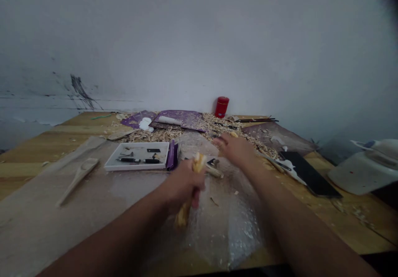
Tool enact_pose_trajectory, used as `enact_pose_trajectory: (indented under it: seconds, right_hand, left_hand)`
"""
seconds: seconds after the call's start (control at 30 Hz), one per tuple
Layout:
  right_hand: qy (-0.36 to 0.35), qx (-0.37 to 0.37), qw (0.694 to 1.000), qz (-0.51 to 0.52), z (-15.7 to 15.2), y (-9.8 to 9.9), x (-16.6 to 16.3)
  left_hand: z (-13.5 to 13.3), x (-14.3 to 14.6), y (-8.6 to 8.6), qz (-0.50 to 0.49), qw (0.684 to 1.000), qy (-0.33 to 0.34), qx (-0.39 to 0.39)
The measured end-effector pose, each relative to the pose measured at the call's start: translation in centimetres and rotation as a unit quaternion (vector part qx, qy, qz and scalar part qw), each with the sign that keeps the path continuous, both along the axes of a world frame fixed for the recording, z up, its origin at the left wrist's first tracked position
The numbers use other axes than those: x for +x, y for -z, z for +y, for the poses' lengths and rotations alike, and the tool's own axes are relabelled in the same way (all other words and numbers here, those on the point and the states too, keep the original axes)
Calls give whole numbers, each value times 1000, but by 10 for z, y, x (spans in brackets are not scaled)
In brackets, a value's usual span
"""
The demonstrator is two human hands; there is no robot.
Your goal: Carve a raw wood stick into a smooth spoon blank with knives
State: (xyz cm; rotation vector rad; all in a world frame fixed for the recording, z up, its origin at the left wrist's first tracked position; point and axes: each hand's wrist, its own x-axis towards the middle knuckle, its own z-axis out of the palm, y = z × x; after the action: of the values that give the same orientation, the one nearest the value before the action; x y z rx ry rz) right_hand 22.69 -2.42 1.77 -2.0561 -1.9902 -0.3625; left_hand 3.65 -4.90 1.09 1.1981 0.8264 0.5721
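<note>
A yellowish piece of carved wood [183, 215] is in my left hand [185, 181], with my fingers wrapped round its middle. It is held tilted above the plastic sheet, its pale upper end standing out above my fist. My right hand [234, 148] is farther forward, close to the heap of wood shavings [211, 121]. Its fingers are curled and blurred; a small yellow end shows above the hand, but what it belongs to is unclear. Between my hands, a short wooden-handled tool [214, 171] lies on the sheet.
To the left are a white tray [124, 168] with pens and small parts, and a wooden spoon [77, 179]. A red tin [222, 107] stands by the wall. On the right are a black phone-like slab [311, 175], a knife-like tool [280, 165] and a white pot-like appliance [357, 173].
</note>
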Motion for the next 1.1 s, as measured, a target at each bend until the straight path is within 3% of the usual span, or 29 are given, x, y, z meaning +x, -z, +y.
enact_pose_trajectory:
  seconds: [0.03, 0.1, 0.33, 0.47, 0.8, 1.1]
  right_hand:
    - [64, 20, 998, 17, 3, -1, 10]
    - [102, 78, 991, 39, 7, -3, 22]
    - [-109, 57, 992, 5, -15, 0, -26]
    - [-178, 16, 984, -20, -21, 2, -38]
    - [-183, -6, 981, -69, -23, 3, -38]
    - [-152, -13, 986, -69, -18, 7, -37]
  left_hand:
    - [-3, 0, 0, 3, 1000, 20, 0]
    - [-4, 0, -1, 6, 1000, 7, 3]
    - [9, 1, 2, 2, 999, -44, 13]
    - [14, 2, 3, 7, 997, -81, 12]
    - [20, 1, 12, 69, 991, -95, 71]
    - [17, 3, 7, 114, 982, -116, 96]
